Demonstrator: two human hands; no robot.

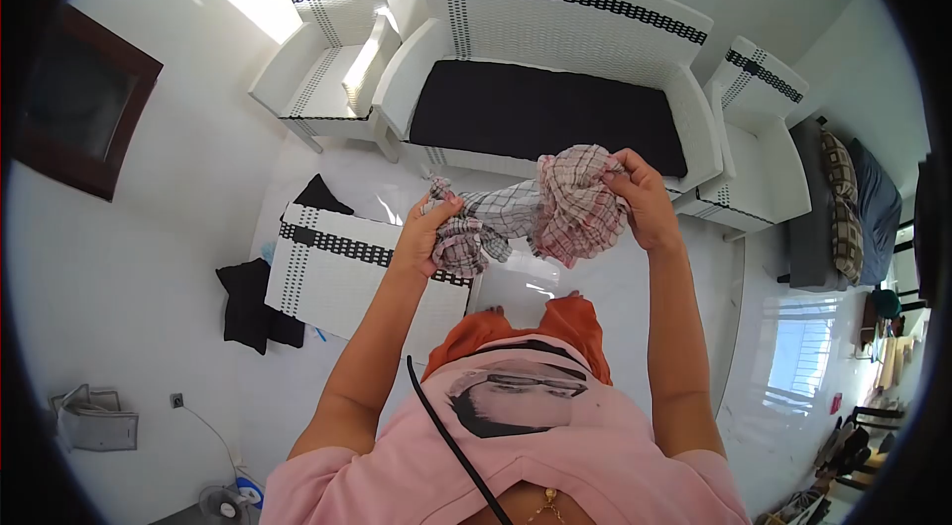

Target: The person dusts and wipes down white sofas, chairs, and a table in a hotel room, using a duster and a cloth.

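Note:
A crumpled checked cloth (506, 211), grey and white with pinkish parts, is stretched in the air between my two hands. My left hand (428, 231) is closed on its bunched left end, which hangs over the white table. On the other side, my right hand (643, 200) pinches the edge of the larger pinkish bundle. The middle of the cloth runs between the two bunches. Beyond it stands a white woven sofa (555, 14) with a black seat cushion (545, 114).
White woven chairs (332, 69) (749, 158) flank the sofa. A white low table (367, 272) is at the left, with black cushions (253, 307) on the floor beside it. A grey sofa (815, 218) with pillows stands at the right; a fan (223, 505) is at the lower left.

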